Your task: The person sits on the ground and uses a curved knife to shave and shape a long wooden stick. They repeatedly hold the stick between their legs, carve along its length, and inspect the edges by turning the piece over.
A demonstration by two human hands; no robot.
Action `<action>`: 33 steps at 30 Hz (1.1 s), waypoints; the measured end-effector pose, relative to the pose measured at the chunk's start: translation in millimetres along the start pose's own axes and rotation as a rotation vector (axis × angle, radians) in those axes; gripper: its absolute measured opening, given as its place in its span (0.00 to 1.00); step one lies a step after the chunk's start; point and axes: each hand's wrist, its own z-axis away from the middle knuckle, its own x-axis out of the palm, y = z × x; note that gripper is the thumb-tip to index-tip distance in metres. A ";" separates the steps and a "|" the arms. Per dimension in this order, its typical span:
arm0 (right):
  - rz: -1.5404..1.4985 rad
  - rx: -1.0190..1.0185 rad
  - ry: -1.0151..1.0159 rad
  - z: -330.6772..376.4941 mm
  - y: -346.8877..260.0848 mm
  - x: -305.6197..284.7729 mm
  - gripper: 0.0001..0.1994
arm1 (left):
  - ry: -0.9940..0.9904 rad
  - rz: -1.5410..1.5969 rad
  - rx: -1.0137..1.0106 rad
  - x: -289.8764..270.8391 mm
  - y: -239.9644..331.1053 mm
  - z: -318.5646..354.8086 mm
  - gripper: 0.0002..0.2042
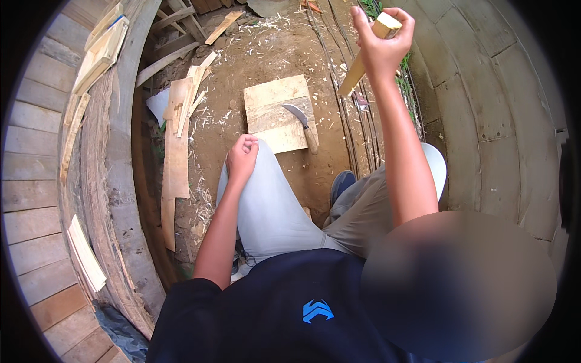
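Observation:
My right hand (387, 51) is raised at the upper right, its fingers wrapped round a strip of wood (352, 78). One squared end of the strip shows above the fist, and the rest slants down to the left. Resting on my left knee, my left hand (243, 156) has its fingers curled in, with nothing seen in them. Just beyond that knee a square wooden board (272, 91) lies on the ground. A knife (298, 112) with a hooked blade and a wooden handle lies across the board's right side, the handle's end past the edge.
Long wooden planks (175, 157) lie on the dirt to the left, among scattered shavings. Beyond them runs a raised wooden ledge (130, 218) with cut pieces of wood (100, 57) on it. Thin dark rods or cables (342, 121) run along a grey wall (484, 109) on the right.

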 end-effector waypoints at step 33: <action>0.035 0.303 -0.093 -25.8 5.6 1.3 0.08 | -0.025 0.038 -0.022 2.7 -27.2 -17.3 0.07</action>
